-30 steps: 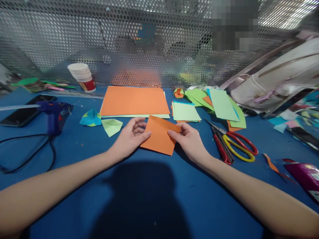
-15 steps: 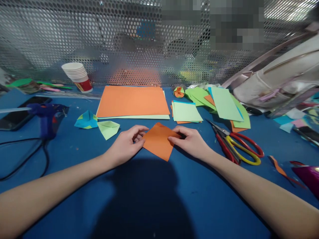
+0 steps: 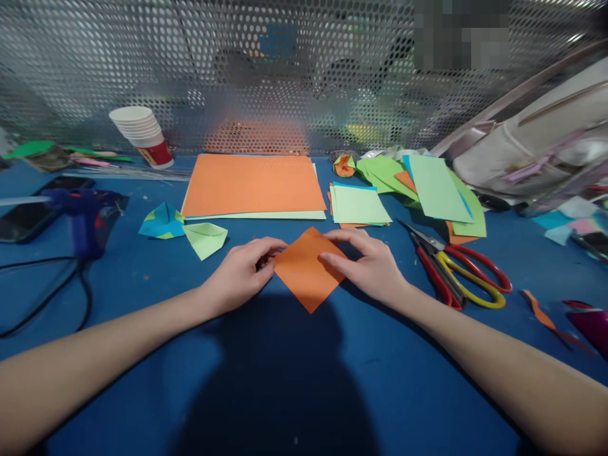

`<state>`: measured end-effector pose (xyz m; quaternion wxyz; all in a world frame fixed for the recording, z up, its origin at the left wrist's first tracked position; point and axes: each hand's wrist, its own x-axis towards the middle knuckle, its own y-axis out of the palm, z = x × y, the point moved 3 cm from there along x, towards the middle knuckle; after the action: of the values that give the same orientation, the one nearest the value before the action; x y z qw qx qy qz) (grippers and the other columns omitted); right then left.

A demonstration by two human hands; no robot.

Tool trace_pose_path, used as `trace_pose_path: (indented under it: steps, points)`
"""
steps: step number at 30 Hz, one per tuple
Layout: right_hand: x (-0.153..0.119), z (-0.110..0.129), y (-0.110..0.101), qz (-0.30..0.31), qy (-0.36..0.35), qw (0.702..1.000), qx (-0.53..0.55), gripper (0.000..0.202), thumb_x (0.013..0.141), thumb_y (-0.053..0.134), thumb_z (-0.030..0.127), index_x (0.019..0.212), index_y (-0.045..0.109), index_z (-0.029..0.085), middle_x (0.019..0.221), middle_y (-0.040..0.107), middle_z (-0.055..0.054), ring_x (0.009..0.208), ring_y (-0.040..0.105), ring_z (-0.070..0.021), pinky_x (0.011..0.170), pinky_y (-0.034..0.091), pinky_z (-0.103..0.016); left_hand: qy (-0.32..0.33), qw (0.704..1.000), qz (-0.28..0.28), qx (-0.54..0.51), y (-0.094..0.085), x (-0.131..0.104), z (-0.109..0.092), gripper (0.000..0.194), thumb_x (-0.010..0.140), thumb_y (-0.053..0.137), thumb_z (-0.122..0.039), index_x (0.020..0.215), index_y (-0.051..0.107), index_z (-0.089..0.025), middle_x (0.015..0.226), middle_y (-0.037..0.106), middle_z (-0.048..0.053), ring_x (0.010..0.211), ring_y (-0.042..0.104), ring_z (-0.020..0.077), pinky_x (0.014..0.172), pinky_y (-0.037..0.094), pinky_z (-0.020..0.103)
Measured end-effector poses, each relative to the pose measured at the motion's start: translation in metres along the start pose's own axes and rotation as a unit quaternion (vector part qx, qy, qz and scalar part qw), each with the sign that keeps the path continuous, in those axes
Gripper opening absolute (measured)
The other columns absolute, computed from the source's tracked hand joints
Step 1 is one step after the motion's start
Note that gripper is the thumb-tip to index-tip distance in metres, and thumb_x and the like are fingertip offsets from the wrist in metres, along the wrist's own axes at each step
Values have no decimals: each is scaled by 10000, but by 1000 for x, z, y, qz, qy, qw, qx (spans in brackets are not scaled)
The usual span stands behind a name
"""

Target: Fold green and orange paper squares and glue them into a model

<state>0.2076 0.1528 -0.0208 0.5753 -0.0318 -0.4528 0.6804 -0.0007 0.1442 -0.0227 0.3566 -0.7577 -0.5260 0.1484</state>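
An orange square of paper (image 3: 310,271) is turned like a diamond, one corner pointing toward me, just above or on the blue table. My left hand (image 3: 251,266) pinches its left corner with curled fingers. On the other side, my right hand (image 3: 368,263) grips the right part, thumb on top and fingers behind the upper right edge. To the left lie a folded light green paper piece (image 3: 206,239) and a folded blue and green one (image 3: 163,223). Behind my right hand sits a stack of small pale green paper squares (image 3: 361,206).
Large orange sheets (image 3: 254,187) lie at the back. Scissors (image 3: 468,272) and pliers (image 3: 439,272) rest on the right, near loose green paper (image 3: 439,190) and a bag (image 3: 536,139). A glue gun (image 3: 85,215) with its cord and paper cups (image 3: 145,136) stand left.
The orange square has turned slightly, so its near corner now points straight toward me. My right fingers have shifted up along its edge. The camera view has tilted a little.
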Motion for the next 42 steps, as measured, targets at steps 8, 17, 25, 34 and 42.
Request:
trace_pose_path:
  steps: [8, 17, 25, 34, 42]
  points:
    - [-4, 0, 5, 89, -179, 980, -2, 117, 815, 483, 113, 837, 545, 210, 940, 677, -67, 888, 604, -182, 769, 476, -370, 1, 999, -44, 3, -2, 0, 6, 258, 810, 463, -176, 1044, 570, -182, 848, 643, 30, 733, 586, 133, 676, 467, 257]
    - [-9, 2, 9, 118, -259, 956, -74, 230, 871, 425, 117, 1048, 564, 163, 1021, 671, -113, 935, 607, -207, 768, 483, -385, -2, 997, -44, 60, -5, 1, 7, 248, 822, 452, -137, 1040, 564, -180, 819, 634, 26, 778, 579, 154, 737, 461, 292]
    - [-14, 6, 13, 128, -329, 932, -83, 276, 890, 429, 114, 1119, 576, 163, 1143, 650, -132, 1114, 574, -214, 858, 509, -394, -12, 997, -43, 57, -5, 3, 10, 259, 826, 439, -143, 1050, 560, -186, 806, 634, 20, 805, 591, 165, 770, 464, 309]
    - [-16, 11, 13, 135, -360, 918, -97, 284, 877, 449, 72, 1125, 574, 134, 1134, 653, -149, 1131, 570, -231, 881, 528, -415, -12, 998, -42, 51, -5, 2, 11, 260, 821, 442, -123, 1043, 561, -187, 805, 628, 18, 792, 582, 158, 763, 462, 304]
    - [-17, 11, 14, 134, -374, 912, -101, 274, 867, 463, 66, 1110, 580, 114, 1093, 670, -153, 1097, 592, -252, 849, 539, -424, -12, 998, -44, 43, -5, 2, 11, 274, 808, 446, -100, 1045, 556, -182, 832, 632, 23, 793, 582, 154, 754, 464, 302]
